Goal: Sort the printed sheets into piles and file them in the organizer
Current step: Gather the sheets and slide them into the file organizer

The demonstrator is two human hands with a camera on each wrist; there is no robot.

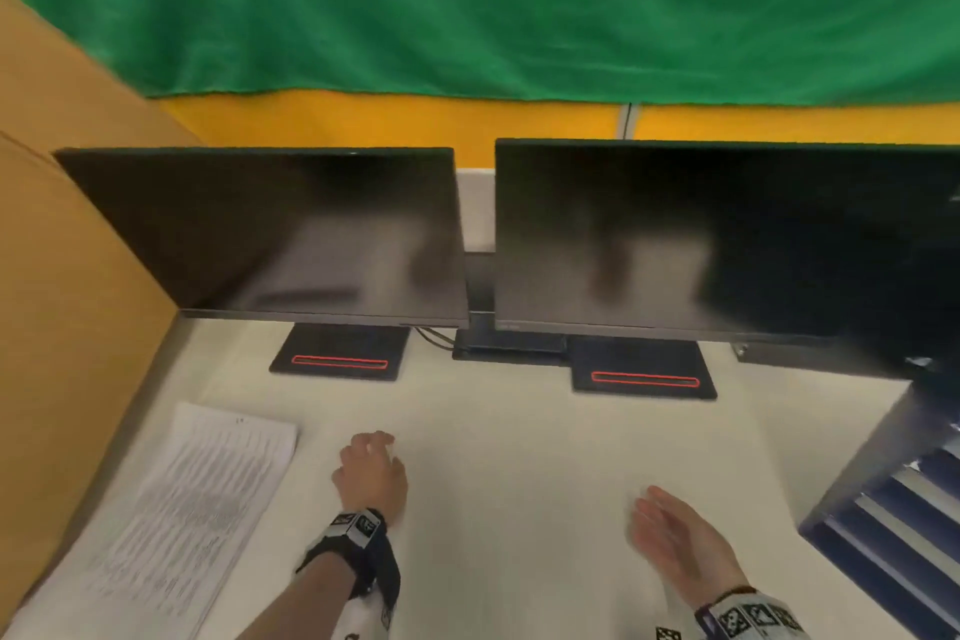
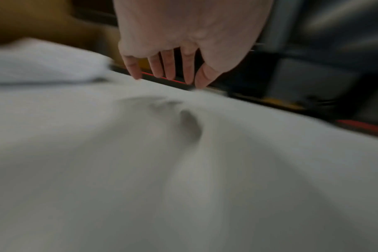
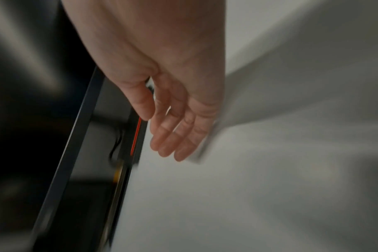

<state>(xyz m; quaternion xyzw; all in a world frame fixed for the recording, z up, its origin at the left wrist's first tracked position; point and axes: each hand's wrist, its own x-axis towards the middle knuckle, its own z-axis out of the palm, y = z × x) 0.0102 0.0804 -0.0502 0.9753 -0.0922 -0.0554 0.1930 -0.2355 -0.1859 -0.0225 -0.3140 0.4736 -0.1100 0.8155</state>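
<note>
- Sheets (image 1: 171,509) are seen as one stack at the desk's (image 1: 509,457) left edge, unsorted; nothing is held.
- Left hand (image 1: 371,473): fingers loosely spread over bare desk, just right of the sheets, gripping nothing.
- Right hand (image 1: 675,541): fingers straight and together, empty, mid-desk.
- Organizer (image 1: 893,509) is seen at far right, well apart from the sheets; contents can't be told.
- Step judged: sorting not yet begun, approx. at the start.
- Next: top sheet to be reached w/ left hand & lifted off singly, w/o dragging those under it.

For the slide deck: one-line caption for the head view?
Both hands, left and right, empty over desk; sheets left, organizer right.
</note>
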